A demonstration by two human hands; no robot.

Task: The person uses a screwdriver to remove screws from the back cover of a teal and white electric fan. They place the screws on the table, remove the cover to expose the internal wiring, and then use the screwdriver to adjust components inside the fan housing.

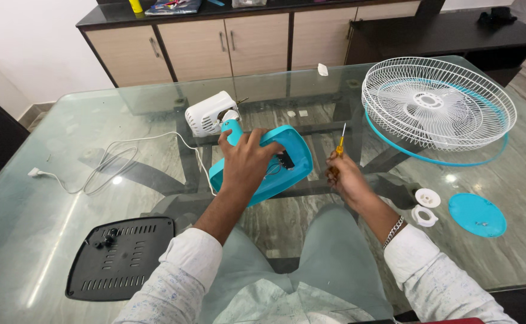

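Observation:
My left hand (246,163) grips a turquoise fan base (293,157), tilted up on edge, its open underside with dark wiring facing right. Its turquoise neck leads up to the white motor housing (208,113) lying on the glass table (65,150). My right hand (345,177) holds a yellow-handled screwdriver (340,144) upright, tip up, just right of the base and apart from it.
White fan grilles with white blades and a turquoise rim (438,102) lie at the right. A turquoise round cap (477,214) and two white plastic nuts (425,206) sit near it. A black vented bottom plate (120,257) lies front left. The white power cord (107,161) trails left.

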